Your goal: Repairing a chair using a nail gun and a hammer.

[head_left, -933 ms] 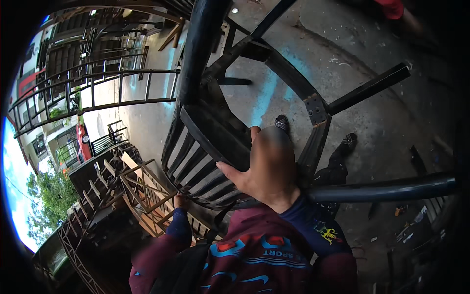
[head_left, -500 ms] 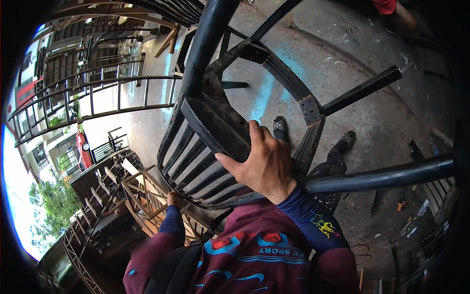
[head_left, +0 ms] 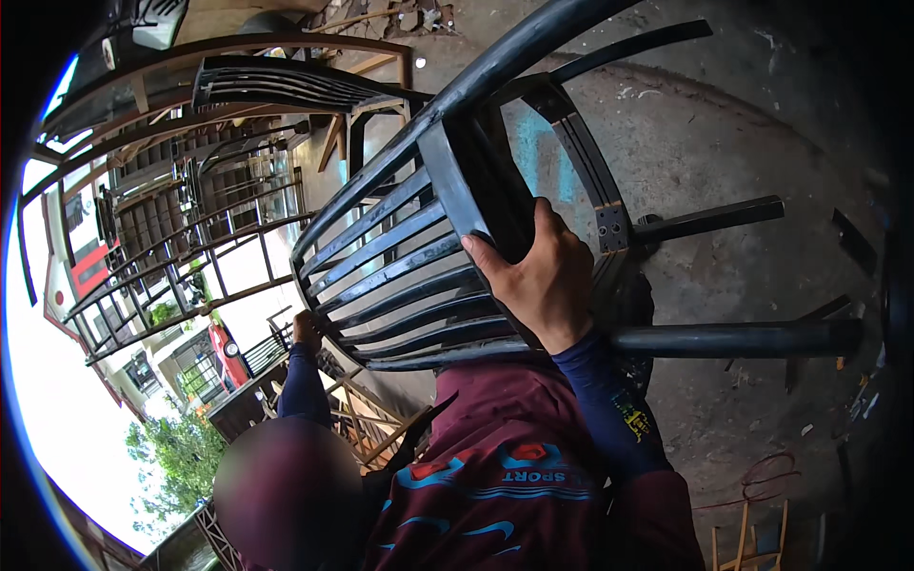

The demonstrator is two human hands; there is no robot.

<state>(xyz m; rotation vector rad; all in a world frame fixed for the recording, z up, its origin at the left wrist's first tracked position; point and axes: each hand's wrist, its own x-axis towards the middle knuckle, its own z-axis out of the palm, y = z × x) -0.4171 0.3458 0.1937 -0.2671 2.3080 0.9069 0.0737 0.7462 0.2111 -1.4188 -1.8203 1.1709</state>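
The black slatted chair (head_left: pixel 428 257) is lifted off the concrete floor (head_left: pixel 743 143) and tipped on its side, legs jutting out to the right. The right hand (head_left: pixel 543 276) is curled over the edge of the seat frame, fingers gripping it; the left hand (head_left: pixel 305 328) is wrapped around the curved rim at the lower left. The load looks awkward: with the right hand's hold only on a narrow edge, the chair could swing or slip and drop on the feet below. Stacked chairs (head_left: pixel 276 86) crowd the left, so a turning leg could catch one.
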